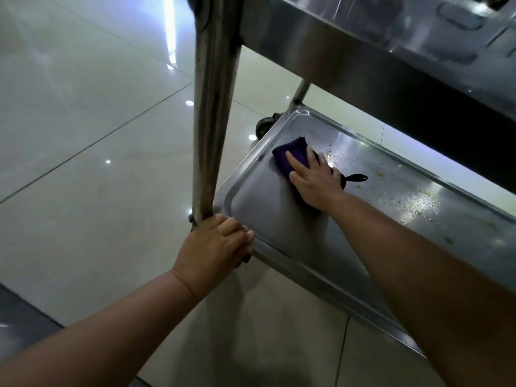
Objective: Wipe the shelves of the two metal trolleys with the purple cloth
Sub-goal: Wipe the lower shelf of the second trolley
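Note:
I look down at the bottom shelf [268, 208] of a metal trolley, a shallow steel tray with a raised rim. My right hand [314, 181] lies flat on the purple cloth [290, 152] and presses it onto the shelf near its far left corner. A black loop [356, 178] of the cloth sticks out to the right of the hand. Crumbs and wet specks [418, 202] cover the shelf to the right of the cloth. My left hand [216, 243] grips the near left corner of the shelf, at the foot of the upright post [213, 107].
The shelf above [391, 51] overhangs the top right of the view. A caster wheel [264, 125] shows behind the far corner. Glossy pale floor tiles [83, 121] lie all around, with a darker strip [16, 325] at the lower left.

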`<state>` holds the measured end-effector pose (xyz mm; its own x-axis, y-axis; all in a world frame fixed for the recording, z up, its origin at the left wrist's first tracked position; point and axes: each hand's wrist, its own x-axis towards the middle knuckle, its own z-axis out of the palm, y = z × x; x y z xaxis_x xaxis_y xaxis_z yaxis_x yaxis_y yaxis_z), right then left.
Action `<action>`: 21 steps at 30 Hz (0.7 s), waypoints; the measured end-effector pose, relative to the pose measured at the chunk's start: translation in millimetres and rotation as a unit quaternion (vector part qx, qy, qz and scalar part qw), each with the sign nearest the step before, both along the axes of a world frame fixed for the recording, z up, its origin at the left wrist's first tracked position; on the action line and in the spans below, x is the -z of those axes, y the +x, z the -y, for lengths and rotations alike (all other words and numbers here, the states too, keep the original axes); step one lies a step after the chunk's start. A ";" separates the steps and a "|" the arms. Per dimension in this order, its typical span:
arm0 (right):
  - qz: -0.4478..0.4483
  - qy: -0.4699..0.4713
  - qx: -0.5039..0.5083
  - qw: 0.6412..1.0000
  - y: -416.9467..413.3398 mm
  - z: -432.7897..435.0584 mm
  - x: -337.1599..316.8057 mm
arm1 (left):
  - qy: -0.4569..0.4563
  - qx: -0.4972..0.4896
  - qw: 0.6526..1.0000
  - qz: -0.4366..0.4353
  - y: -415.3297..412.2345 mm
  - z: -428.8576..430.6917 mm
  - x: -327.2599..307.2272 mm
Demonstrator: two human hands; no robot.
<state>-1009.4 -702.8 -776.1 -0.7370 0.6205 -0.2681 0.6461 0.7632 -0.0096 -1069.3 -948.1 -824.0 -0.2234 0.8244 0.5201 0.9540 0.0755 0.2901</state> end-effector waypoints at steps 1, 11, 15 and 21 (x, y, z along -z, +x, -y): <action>0.003 -0.008 -0.010 1.000 6.3 8.8 0.0 | -0.003 0.000 1.000 0.002 0.3 0.6 -0.6; 0.024 -0.051 -0.141 0.988 77.5 95.5 -0.9 | -0.027 -0.039 0.998 -0.041 9.5 4.7 -4.2; 0.033 -0.068 -0.167 0.983 107.3 96.9 -3.5 | -0.018 0.003 0.998 -0.063 19.6 2.4 -7.8; 0.011 -0.039 -0.168 0.985 119.5 46.6 2.0 | -0.050 -0.011 0.998 0.040 49.7 -18.3 -16.5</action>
